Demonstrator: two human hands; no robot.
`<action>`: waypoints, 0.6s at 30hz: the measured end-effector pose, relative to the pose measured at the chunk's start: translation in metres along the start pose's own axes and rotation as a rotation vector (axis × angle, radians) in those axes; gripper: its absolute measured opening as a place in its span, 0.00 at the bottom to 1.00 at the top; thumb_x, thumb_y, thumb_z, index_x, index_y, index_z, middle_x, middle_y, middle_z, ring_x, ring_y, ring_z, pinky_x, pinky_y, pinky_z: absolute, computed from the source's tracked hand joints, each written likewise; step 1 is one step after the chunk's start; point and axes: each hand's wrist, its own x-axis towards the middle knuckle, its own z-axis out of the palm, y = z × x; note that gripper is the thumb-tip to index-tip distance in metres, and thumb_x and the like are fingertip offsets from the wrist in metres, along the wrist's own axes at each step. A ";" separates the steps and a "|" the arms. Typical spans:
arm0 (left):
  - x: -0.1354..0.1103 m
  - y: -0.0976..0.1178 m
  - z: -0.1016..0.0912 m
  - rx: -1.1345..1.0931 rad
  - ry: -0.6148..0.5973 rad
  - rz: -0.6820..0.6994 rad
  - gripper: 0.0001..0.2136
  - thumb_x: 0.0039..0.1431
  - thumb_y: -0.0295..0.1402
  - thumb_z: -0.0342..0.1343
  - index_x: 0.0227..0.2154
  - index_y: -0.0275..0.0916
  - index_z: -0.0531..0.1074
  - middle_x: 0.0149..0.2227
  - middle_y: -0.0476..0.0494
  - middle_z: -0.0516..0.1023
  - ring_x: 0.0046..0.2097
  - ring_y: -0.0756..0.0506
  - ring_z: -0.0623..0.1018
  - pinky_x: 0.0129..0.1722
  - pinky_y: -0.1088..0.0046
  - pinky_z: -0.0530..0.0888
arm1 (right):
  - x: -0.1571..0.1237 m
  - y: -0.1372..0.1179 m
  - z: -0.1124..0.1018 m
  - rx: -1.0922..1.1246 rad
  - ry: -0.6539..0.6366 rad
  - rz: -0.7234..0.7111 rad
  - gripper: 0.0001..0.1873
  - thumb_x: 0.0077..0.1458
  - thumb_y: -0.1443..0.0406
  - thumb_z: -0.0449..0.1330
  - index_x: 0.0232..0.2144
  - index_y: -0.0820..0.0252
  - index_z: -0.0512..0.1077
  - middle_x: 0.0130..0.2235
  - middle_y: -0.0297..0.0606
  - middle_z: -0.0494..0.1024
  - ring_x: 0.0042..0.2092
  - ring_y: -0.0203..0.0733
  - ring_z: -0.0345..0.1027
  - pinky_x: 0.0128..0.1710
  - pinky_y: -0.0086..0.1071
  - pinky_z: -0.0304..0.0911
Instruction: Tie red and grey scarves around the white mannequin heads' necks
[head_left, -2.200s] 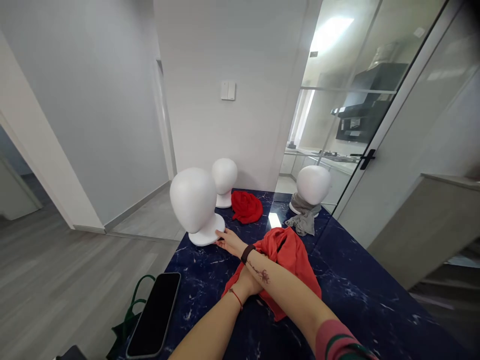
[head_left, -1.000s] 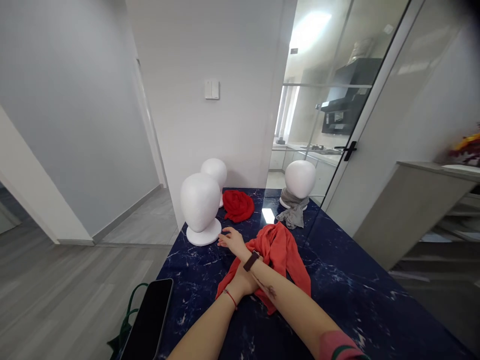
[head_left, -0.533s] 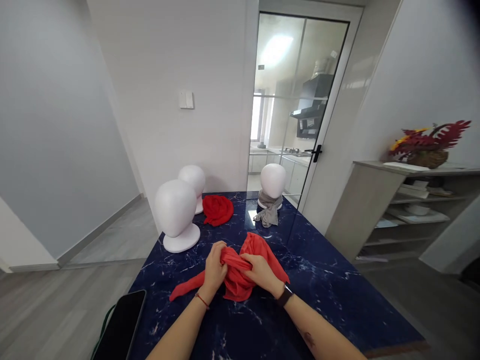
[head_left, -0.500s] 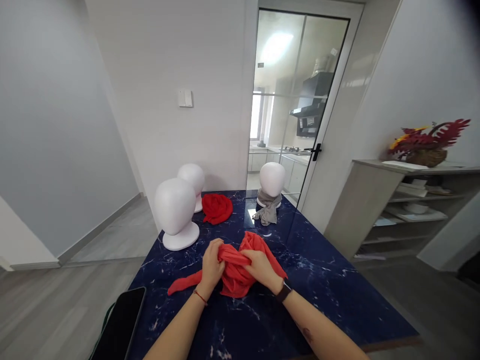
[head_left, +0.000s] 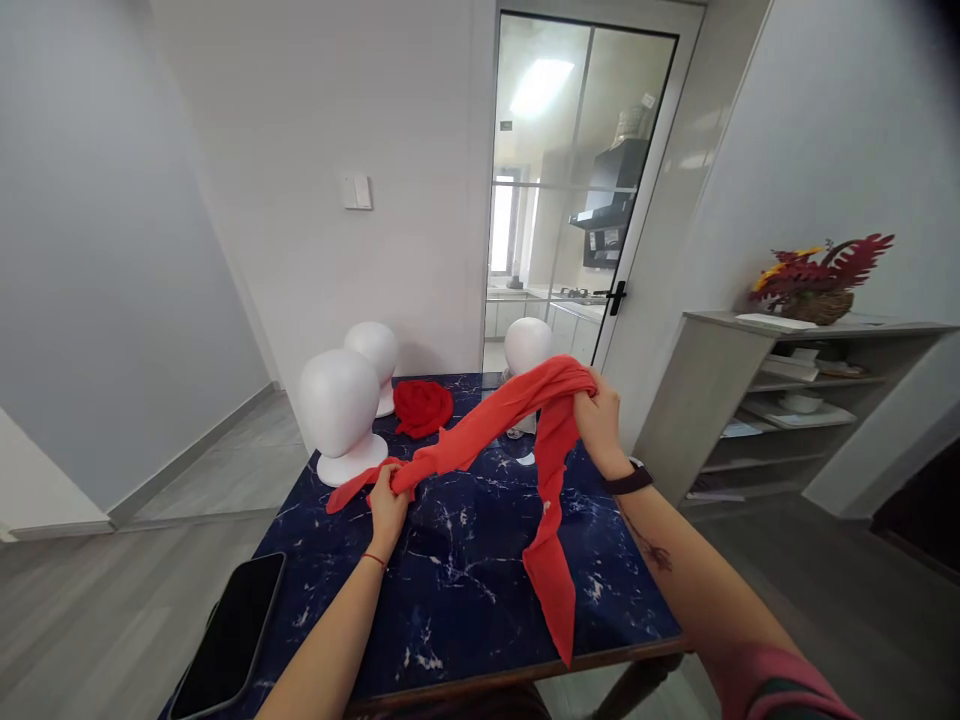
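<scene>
A long orange-red scarf (head_left: 487, 420) stretches between my two hands above the dark blue marbled table (head_left: 465, 590). My left hand (head_left: 388, 503) is closed on one end, low over the table near the base of the nearest white foam head (head_left: 338, 412). My right hand (head_left: 600, 420) is raised and closed on the scarf's bunched middle. From it a tail hangs down to the table's front edge. A second foam head (head_left: 373, 350) and a third foam head (head_left: 525, 345) stand at the far end, with a crumpled red cloth (head_left: 422, 405) between them.
A black phone (head_left: 225, 635) lies at the table's near left corner. Behind the table are a white wall and a glass door (head_left: 585, 200) with a black handle. A grey shelf unit (head_left: 787, 400) with a flower basket (head_left: 814, 280) stands at the right.
My right hand left the foam head's base and joined the left on the scarf heap. Both hands then pulled apart, the right rising, and the scarf came off the table into a stretched band.
</scene>
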 end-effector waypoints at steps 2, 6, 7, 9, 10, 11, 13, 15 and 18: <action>-0.002 0.006 0.003 -0.067 -0.073 0.043 0.17 0.46 0.27 0.49 0.43 0.38 0.63 0.40 0.44 0.75 0.41 0.45 0.75 0.43 0.68 0.70 | -0.002 0.002 0.017 0.223 -0.047 0.244 0.13 0.52 0.63 0.48 0.35 0.63 0.70 0.33 0.40 0.76 0.34 0.42 0.67 0.36 0.35 0.63; -0.006 0.011 0.009 -0.114 -0.257 0.134 0.25 0.46 0.24 0.49 0.50 0.38 0.59 0.47 0.41 0.72 0.50 0.44 0.72 0.52 0.63 0.66 | 0.007 -0.017 0.064 0.681 -0.418 0.648 0.10 0.54 0.61 0.49 0.29 0.59 0.66 0.29 0.37 0.74 0.30 0.40 0.68 0.32 0.36 0.65; -0.007 0.010 0.010 -0.100 -0.274 0.146 0.24 0.47 0.25 0.49 0.51 0.38 0.59 0.49 0.40 0.71 0.51 0.43 0.71 0.53 0.62 0.65 | 0.014 -0.026 0.075 0.756 -0.512 0.646 0.10 0.54 0.60 0.49 0.29 0.59 0.66 0.30 0.37 0.74 0.32 0.40 0.68 0.33 0.36 0.65; -0.006 0.006 0.011 -0.060 -0.251 0.136 0.20 0.51 0.28 0.49 0.50 0.37 0.61 0.50 0.38 0.70 0.52 0.41 0.70 0.53 0.59 0.64 | 0.035 -0.046 0.096 0.854 -0.626 0.573 0.13 0.57 0.57 0.48 0.30 0.58 0.67 0.32 0.37 0.75 0.35 0.41 0.68 0.33 0.35 0.65; -0.005 0.004 0.012 -0.044 -0.225 0.117 0.19 0.53 0.31 0.49 0.49 0.36 0.62 0.49 0.37 0.70 0.52 0.40 0.70 0.53 0.58 0.64 | 0.048 -0.055 0.105 0.883 -0.636 0.526 0.15 0.58 0.56 0.46 0.31 0.58 0.67 0.32 0.37 0.75 0.36 0.41 0.68 0.33 0.35 0.65; -0.004 0.001 0.013 -0.033 -0.198 0.096 0.19 0.54 0.33 0.49 0.49 0.34 0.62 0.48 0.35 0.71 0.52 0.40 0.70 0.53 0.57 0.64 | 0.061 -0.061 0.115 0.906 -0.615 0.480 0.17 0.59 0.56 0.44 0.31 0.58 0.67 0.33 0.37 0.75 0.37 0.41 0.68 0.32 0.35 0.65; -0.002 -0.005 0.014 -0.022 -0.161 0.065 0.20 0.54 0.35 0.51 0.49 0.32 0.62 0.49 0.33 0.70 0.53 0.38 0.69 0.53 0.56 0.63 | 0.085 -0.066 0.134 0.931 -0.514 0.405 0.19 0.60 0.55 0.42 0.31 0.58 0.67 0.33 0.37 0.75 0.37 0.41 0.68 0.32 0.35 0.65; -0.001 -0.010 0.016 -0.064 -0.178 0.011 0.21 0.53 0.35 0.51 0.50 0.32 0.62 0.51 0.32 0.69 0.54 0.38 0.68 0.54 0.56 0.62 | 0.095 -0.057 0.155 0.903 -0.391 0.370 0.19 0.59 0.53 0.43 0.31 0.58 0.66 0.32 0.37 0.74 0.35 0.40 0.67 0.32 0.34 0.64; 0.000 -0.017 0.019 -0.174 -0.249 -0.096 0.18 0.54 0.30 0.48 0.48 0.34 0.63 0.49 0.35 0.71 0.51 0.42 0.71 0.53 0.60 0.64 | 0.075 -0.021 0.183 0.696 -0.235 0.391 0.20 0.56 0.51 0.46 0.32 0.59 0.66 0.29 0.35 0.73 0.32 0.38 0.66 0.31 0.31 0.64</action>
